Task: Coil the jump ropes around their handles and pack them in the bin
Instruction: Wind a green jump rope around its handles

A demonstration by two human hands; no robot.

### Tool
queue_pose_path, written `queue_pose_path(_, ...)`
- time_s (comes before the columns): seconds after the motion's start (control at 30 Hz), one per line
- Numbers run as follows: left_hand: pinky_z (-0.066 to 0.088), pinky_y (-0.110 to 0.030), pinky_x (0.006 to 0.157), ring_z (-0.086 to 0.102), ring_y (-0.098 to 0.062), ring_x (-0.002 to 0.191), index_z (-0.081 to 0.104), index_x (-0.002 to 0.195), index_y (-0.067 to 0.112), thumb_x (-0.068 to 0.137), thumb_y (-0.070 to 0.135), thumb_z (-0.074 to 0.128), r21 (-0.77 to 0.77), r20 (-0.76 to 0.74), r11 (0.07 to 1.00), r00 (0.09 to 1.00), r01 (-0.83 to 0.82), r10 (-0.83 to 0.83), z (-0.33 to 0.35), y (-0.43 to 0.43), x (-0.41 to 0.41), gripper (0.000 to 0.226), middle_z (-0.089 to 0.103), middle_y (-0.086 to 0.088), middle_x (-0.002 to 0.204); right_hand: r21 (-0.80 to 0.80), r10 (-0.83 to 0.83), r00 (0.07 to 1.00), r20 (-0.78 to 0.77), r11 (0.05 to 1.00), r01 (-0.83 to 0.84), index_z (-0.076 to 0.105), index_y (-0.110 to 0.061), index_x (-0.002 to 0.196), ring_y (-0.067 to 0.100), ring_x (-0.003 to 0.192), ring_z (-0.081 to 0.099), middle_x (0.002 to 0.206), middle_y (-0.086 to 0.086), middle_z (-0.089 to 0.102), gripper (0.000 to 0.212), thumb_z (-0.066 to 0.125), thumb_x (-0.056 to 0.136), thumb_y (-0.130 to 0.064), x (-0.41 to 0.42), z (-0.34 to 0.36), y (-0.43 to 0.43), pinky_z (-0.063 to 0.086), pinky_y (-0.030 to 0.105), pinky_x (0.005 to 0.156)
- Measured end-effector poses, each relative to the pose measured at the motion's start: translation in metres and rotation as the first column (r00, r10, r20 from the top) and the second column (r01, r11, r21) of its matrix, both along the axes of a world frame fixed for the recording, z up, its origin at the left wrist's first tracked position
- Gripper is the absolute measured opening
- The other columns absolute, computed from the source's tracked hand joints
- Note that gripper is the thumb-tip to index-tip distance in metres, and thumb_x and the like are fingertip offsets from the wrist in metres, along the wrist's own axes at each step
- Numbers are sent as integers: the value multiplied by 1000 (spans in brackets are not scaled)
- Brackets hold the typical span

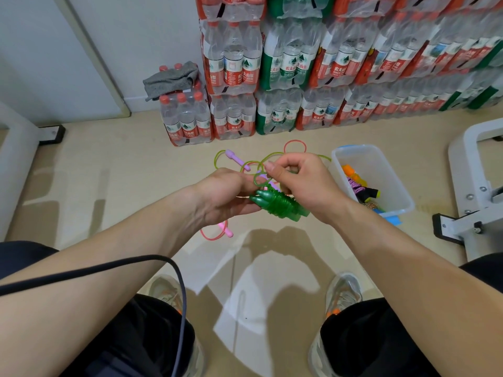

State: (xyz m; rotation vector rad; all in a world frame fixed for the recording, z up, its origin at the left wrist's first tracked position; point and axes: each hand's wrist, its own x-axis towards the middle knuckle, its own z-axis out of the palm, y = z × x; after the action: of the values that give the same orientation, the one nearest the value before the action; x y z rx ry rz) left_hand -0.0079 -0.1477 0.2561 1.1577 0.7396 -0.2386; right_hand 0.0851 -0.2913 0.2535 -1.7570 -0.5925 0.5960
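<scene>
Both hands are closed on a green jump rope above the glossy beige floor (pixel 109 186). The left hand (pixel 226 194) grips the tapered tips of the translucent green handles (pixel 277 204), whose ribbed middle is wound with tight turns of cord. The right hand (pixel 302 180) pinches a thin, springy loop of green cord (pixel 258 180) just above them. To the right on the floor stands the clear, rectangular plastic bin (pixel 366 163), holding bundled ropes (pixel 356 183). 1 lilac handle (pixel 237 160) and 1 pink handle (pixel 227 230) lie among loose cords.

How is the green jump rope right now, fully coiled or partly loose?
Partly coiled: green cord wraps the green handles, gripped by the left hand, while the right hand pinches a loose loop.
</scene>
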Motion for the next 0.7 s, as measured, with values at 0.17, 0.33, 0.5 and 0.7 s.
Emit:
queue_pose_path(0.17,61,-35,84,71,-26,106,67,120,-2,96,-4,52,-39,-17,999,1000,-22,21,1,1,1,29,72,-17,117,-13,57,998,18,998,-57,71,-7,83,10,51,52,55,-4,62,14,70,95,-16,4,8,-3,44,20,54)
queue_pose_path(0.33,61,-28,67,72,-24,94,67,121,-1,93,-9,46,-21,-34,999,998,-45,44,4,3,1,36,72,-18,117,-84,80,995,61,994,-75,75,-12,84,10,57,56,67,0,70,9,72,92,-13,6,10,-5,49,24,60)
queue_pose_path(0.5,62,-31,71,71,-24,93,67,122,10,97,-4,46,-1,-21,998,998,-61,61,6,2,0,34,71,-16,110,-148,67,994,88,988,-53,75,-8,80,15,58,58,74,19,71,7,74,87,-9,8,12,-5,49,32,62)
queue_pose_path(0.7,60,-28,61,70,-21,86,67,118,8,97,-4,46,25,-25,996,996,-86,87,8,-1,-2,32,69,-15,105,-158,61,989,137,987,-40,74,-11,78,15,57,60,70,15,71,14,81,84,-21,5,9,-6,50,31,60)
